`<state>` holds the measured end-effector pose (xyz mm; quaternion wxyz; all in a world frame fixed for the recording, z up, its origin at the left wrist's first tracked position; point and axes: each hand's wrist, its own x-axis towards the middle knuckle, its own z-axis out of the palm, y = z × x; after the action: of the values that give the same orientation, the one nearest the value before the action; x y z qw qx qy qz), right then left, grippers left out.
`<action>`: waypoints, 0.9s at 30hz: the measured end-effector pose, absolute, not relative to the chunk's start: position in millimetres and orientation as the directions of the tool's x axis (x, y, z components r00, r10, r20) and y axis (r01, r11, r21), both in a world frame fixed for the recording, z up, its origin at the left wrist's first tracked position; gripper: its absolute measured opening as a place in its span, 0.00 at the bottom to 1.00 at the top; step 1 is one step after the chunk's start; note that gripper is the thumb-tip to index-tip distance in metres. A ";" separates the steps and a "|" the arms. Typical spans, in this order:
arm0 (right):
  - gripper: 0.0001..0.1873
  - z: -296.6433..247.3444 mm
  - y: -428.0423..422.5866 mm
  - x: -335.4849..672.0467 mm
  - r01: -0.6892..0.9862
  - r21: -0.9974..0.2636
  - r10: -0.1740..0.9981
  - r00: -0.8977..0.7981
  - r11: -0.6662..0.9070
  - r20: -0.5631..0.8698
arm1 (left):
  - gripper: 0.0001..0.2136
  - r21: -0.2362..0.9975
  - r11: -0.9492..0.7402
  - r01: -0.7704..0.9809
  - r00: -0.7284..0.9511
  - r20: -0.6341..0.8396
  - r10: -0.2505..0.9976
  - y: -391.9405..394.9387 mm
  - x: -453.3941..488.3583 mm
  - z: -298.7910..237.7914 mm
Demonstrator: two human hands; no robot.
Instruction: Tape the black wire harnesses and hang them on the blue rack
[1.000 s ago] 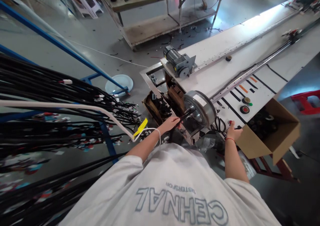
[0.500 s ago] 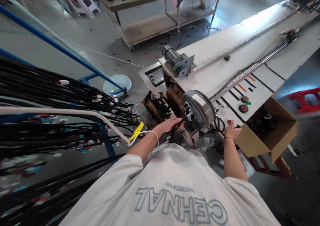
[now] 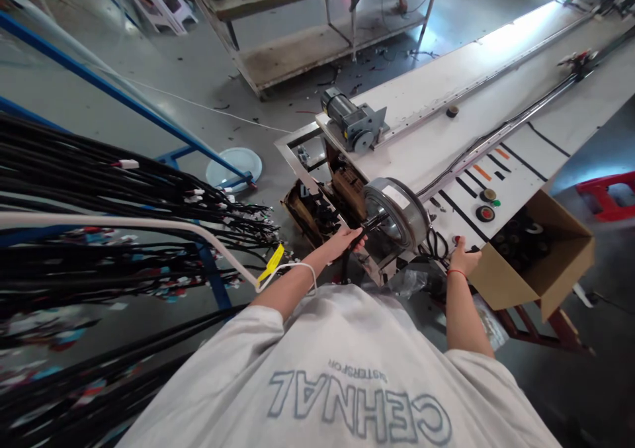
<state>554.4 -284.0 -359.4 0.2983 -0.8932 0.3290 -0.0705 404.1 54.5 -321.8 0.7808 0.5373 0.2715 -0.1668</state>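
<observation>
My left hand (image 3: 351,239) is closed around a black cable bundle (image 3: 373,223). The bundle runs from my fingers into the middle of a round, grey, ring-shaped machine head (image 3: 395,211) at the near end of the long bench. My right hand (image 3: 464,257) rests at the bench's front edge, thumb and fingers apart. One of its digits is at a small red button (image 3: 457,239), partly covered; whether it presses down I cannot tell. Black-handled scissors (image 3: 437,241) lie between the ring and this hand.
A motor (image 3: 350,120) sits on the white bench (image 3: 426,137). Tape rolls (image 3: 452,111) and a red-centred round button (image 3: 485,214) are on top. An open cardboard box (image 3: 563,263) stands at right. Black cable harnesses (image 3: 124,170) hang on a blue rack (image 3: 112,87) at left.
Inside the ring, a pale blocky part that showed near its front is no longer visible there, and more of the cable bundle shows. Both hands stay nearly in place.
</observation>
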 end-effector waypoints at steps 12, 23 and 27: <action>0.38 -364.0 -287.0 556.7 -0.526 -0.583 -0.614 0.787 -0.619 -0.058 | 0.31 0.928 -0.107 0.357 0.917 -0.370 -0.151 84.2 356.1 -328.2; 0.35 -367.0 -288.9 556.6 -0.504 -0.621 -0.611 0.790 -0.600 -0.051 | 0.27 0.925 -0.177 0.338 0.939 -0.343 0.002 56.4 385.6 -308.6; 0.35 -363.1 -286.7 555.1 -0.526 -0.610 -0.621 0.780 -0.592 -0.071 | 0.22 0.932 -0.171 0.321 0.944 -0.329 -0.022 51.3 396.8 -311.3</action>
<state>555.1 -286.7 -363.1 0.3161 -0.8890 0.3227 -0.0749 396.8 51.3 -311.3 0.6359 0.7534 0.0992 -0.1346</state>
